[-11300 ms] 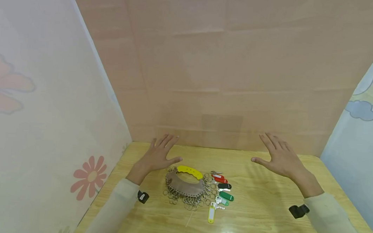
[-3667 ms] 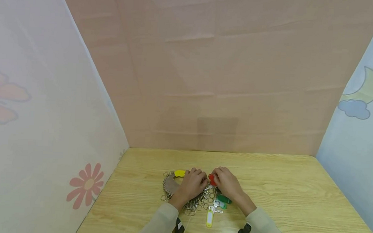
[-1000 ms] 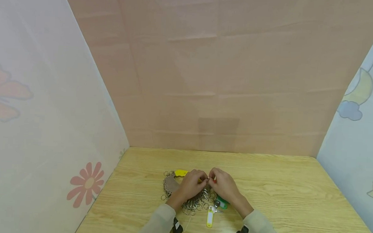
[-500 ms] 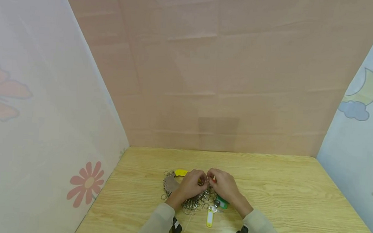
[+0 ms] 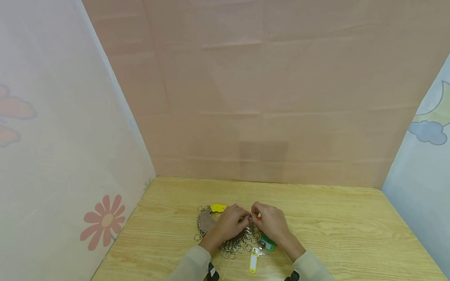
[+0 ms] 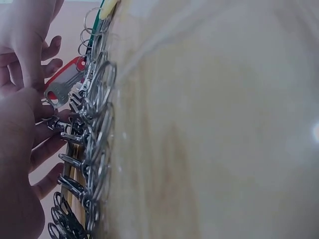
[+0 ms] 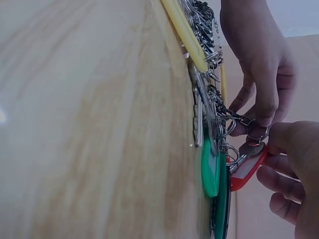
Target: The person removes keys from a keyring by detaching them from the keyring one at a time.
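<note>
In the head view a steel plate [image 5: 206, 221] with a yellow handle [image 5: 218, 208] lies on the table, fringed with metal clasps and split rings [image 5: 229, 252]. My left hand [image 5: 229, 222] is over its right part and pinches one of these split rings [image 7: 254, 130], hanging from a clasp. Fingertip to fingertip with it, my right hand [image 5: 272, 223] pinches a red key tag [image 7: 247, 172] near its small ring. A key [image 6: 61, 92] hangs beside that tag. Whether the two rings are linked cannot be made out.
Close below my right hand lie a green key tag [image 5: 268, 244] and a yellow key tag [image 5: 253, 261] with keys. A thin pale strip [image 5: 226, 269] is nearer the front on the wooden table [image 5: 338, 231]. A tan backdrop [image 5: 212, 93] rises behind.
Both hands were spread and apart at first, then came together over the plate's right side. The red tag was picked up from the table. Over the last second only the fingers shift slightly.
</note>
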The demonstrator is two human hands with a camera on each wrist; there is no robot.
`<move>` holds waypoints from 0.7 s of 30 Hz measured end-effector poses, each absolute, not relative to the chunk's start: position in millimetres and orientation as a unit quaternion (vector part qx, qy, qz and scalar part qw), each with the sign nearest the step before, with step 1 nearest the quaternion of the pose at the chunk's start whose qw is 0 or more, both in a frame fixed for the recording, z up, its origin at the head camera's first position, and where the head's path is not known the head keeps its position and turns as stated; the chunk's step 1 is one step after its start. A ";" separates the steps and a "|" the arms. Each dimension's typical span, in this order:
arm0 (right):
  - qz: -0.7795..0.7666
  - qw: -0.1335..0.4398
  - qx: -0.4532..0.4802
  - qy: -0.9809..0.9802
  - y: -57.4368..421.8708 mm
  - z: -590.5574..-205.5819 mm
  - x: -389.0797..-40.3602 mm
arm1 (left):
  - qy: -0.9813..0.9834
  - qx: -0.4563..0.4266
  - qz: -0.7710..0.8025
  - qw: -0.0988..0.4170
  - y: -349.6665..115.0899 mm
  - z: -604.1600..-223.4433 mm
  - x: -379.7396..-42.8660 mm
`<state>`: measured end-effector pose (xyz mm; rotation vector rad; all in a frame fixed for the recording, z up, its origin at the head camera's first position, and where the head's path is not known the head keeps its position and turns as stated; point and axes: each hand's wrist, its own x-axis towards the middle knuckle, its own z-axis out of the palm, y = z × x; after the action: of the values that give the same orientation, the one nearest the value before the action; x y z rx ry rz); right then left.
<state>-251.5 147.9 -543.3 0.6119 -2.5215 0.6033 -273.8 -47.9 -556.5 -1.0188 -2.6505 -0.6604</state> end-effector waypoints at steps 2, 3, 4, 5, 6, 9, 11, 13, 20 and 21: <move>0.211 0.249 0.232 -0.917 148.5 -544.3 -251.9 | -0.900 -0.348 -0.235 0.114 -47.6 -557.2 -274.4; 0.207 0.256 0.235 -0.915 148.7 -544.9 -252.0 | -0.898 -0.349 -0.240 0.116 -47.4 -557.7 -274.6; 0.204 0.262 0.238 -0.913 149.0 -545.3 -252.1 | -0.897 -0.349 -0.246 0.115 -47.4 -557.7 -274.5; 0.202 0.268 0.241 -0.911 149.3 -545.8 -252.2 | -0.896 -0.349 -0.250 0.116 -47.3 -557.6 -274.2; 0.201 0.272 0.244 -0.909 149.5 -546.1 -252.2 | -0.894 -0.350 -0.254 0.118 -47.2 -557.7 -274.3; 0.204 0.277 0.249 -0.905 149.9 -546.9 -252.4 | -0.892 -0.350 -0.261 0.119 -46.9 -557.6 -274.1; 0.206 0.276 0.250 -0.905 149.8 -546.8 -252.3 | -0.892 -0.350 -0.263 0.117 -46.9 -557.7 -274.3; 0.207 0.274 0.251 -0.905 149.5 -546.5 -252.0 | -0.893 -0.347 -0.265 0.111 -47.0 -557.9 -274.6; 0.201 0.279 0.267 -0.900 146.9 -546.1 -250.2 | -0.897 -0.333 -0.274 0.098 -48.2 -561.4 -274.8; 0.201 0.282 0.270 -0.898 146.7 -546.4 -250.4 | -0.896 -0.333 -0.276 0.098 -48.3 -562.1 -275.1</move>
<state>-250.4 146.7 -546.4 0.7223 -2.4057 0.5385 -275.1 -48.3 -562.1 -0.9848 -2.6531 -0.8163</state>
